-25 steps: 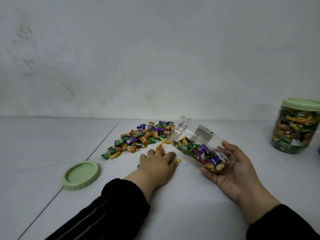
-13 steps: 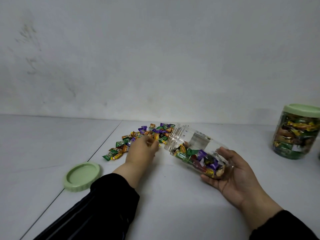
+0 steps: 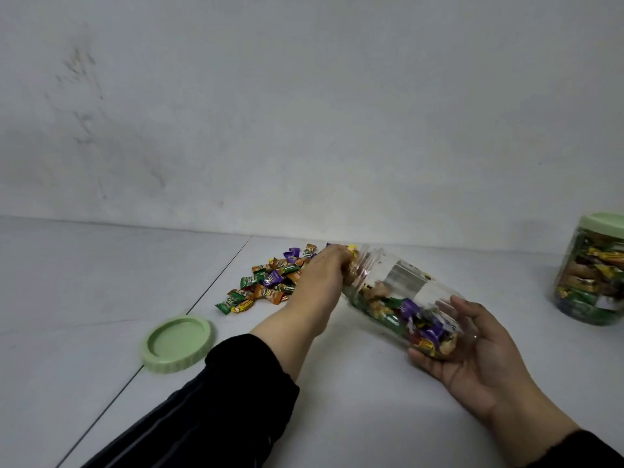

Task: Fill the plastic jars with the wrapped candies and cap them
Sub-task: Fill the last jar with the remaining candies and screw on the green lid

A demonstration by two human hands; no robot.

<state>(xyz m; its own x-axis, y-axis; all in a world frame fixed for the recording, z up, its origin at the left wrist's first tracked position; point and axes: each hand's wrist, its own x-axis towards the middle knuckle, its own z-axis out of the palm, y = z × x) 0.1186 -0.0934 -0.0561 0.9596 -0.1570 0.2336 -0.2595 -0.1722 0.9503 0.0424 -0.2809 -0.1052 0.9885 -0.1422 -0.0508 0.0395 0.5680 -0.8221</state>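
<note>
Head view: left hand [image 3: 322, 276] fingers are bunching at the mouth of the open jar [image 3: 401, 298], seemingly pinching candies, though blur is hiding the grip. Right hand [image 3: 472, 346] is curling around the tilted jar's base. Loose candy pile [image 3: 270, 282] is lying just left; lid [image 3: 177, 342] nearer; capped full jar [image 3: 594, 271] far right.

Bare indoor work spot — scuffed white wall [image 3: 304, 113], plain white tabletop [image 3: 337, 400] — kind of room unclear
</note>
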